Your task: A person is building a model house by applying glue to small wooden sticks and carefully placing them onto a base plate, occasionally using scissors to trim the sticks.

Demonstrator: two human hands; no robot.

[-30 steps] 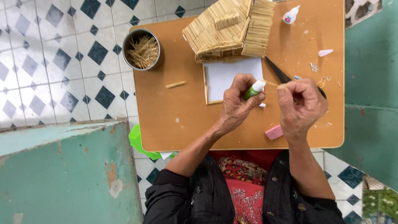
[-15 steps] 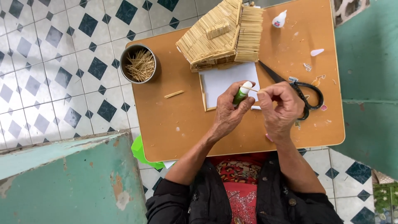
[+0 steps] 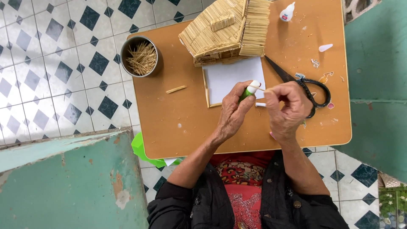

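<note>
Two hands over a small brown table [image 3: 178, 127], meeting near centre. Left hand [image 3: 232, 112] fingers clamped round a green glue tube [image 3: 248, 91] with a white tip, tip pointing toward 1 o'clock. Right hand [image 3: 287, 106] at 3 o'clock of the left, thumb and forefinger pinched together on a thin wooden stick [image 3: 259, 88]; stick end touches the tube's white tip. Both sit above the lower right edge of a white sheet [image 3: 231, 76], framed on its left side by sticks. Stick-built model house [image 3: 227, 29] at 12 o'clock of the hands, touching the sheet's top edge. Black scissors [image 3: 303, 82] just at 2 o'clock of the right hand, handles partly behind it. Metal tin [image 3: 126, 59] of loose sticks at 10 o'clock, on the table's left edge. One loose stick piece [image 3: 175, 89] lies at 9 o'clock of the sheet. Small white glue bottle [image 3: 287, 12] at the table's top, 1 o'clock. Checked tile floor [image 3: 51, 63] left.
</note>
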